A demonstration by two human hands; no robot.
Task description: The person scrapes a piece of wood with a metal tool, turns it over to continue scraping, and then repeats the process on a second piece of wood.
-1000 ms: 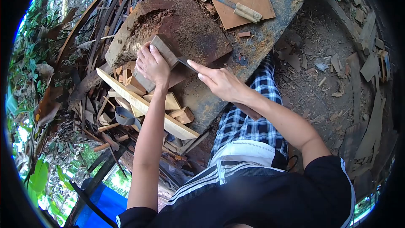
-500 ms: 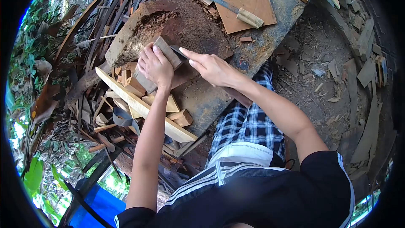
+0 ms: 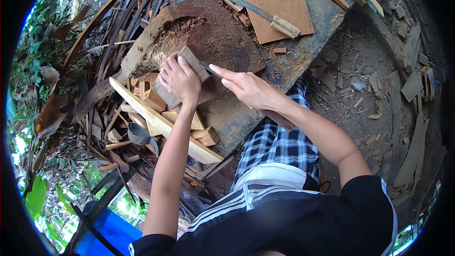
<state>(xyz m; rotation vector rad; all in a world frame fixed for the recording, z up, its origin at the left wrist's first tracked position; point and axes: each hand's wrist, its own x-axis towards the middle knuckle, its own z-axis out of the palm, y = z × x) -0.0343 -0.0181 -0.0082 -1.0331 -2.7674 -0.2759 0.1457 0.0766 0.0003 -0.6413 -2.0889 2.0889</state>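
Observation:
My left hand [image 3: 182, 78] is closed around a flat wooden block [image 3: 193, 61] that is tilted up over the thick, hollowed wood slab [image 3: 218, 33]. Gripped in my right hand [image 3: 251, 90] is a knife with a dark blade [image 3: 205, 68], its index finger stretched along the back. The blade lies at the block's right edge. Behind my right wrist sticks out the knife's long brown handle [image 3: 278, 119]. My left palm and the far side of the block are hidden.
Another long blade with a pale wooden handle [image 3: 285, 27] lies across a brown fan-shaped board [image 3: 279, 12] on the worn bench [image 3: 227, 123]. A long pale wood strip [image 3: 163, 119] and several offcuts lie near my left forearm. Wood scraps litter the ground at right.
My right hand has drawn back a little toward my body with the knife. My left hand still holds the block in place. The whole view has shifted slightly.

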